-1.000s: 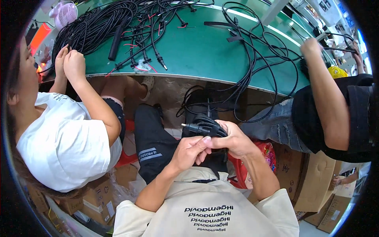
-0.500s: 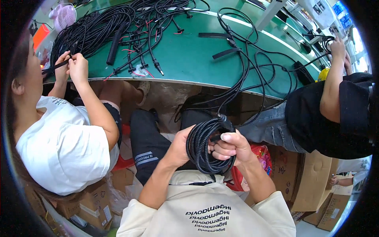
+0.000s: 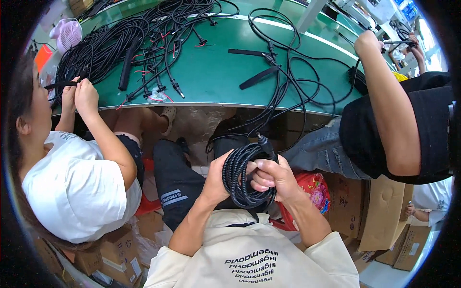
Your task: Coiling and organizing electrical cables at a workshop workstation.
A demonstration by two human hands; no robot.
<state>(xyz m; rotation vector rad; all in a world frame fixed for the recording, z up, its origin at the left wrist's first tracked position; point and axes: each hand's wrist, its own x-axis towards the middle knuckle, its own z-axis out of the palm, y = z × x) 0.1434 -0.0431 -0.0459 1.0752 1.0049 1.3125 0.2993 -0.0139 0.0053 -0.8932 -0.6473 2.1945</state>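
A coiled black ribbed cable point(image 3: 236, 178) hangs over my lap, held between both hands. My left hand point(image 3: 218, 175) is closed round the coil's left side, its fingers mostly hidden behind the loops. On the other side my right hand point(image 3: 273, 176) is closed with its thumb and curled fingers on the coil's right part, near the middle. A cable connector point(image 3: 263, 140) sticks up at the top of the coil. Whatever lies inside the right fingers besides the cable is hidden.
Across the green table point(image 3: 201, 72) lie a big heap of black cables point(image 3: 101, 45), loose cable loops point(image 3: 293, 72) and black strips point(image 3: 259, 78). One person point(image 3: 81, 177) sits at my left, another point(image 3: 384, 125) at my right. Cardboard boxes point(image 3: 384, 216) stand behind on the right.
My right thumb and fingers have shifted inward toward the coil's centre. The view has moved slightly. The person at the right has raised an arm over the table, holding a cable.
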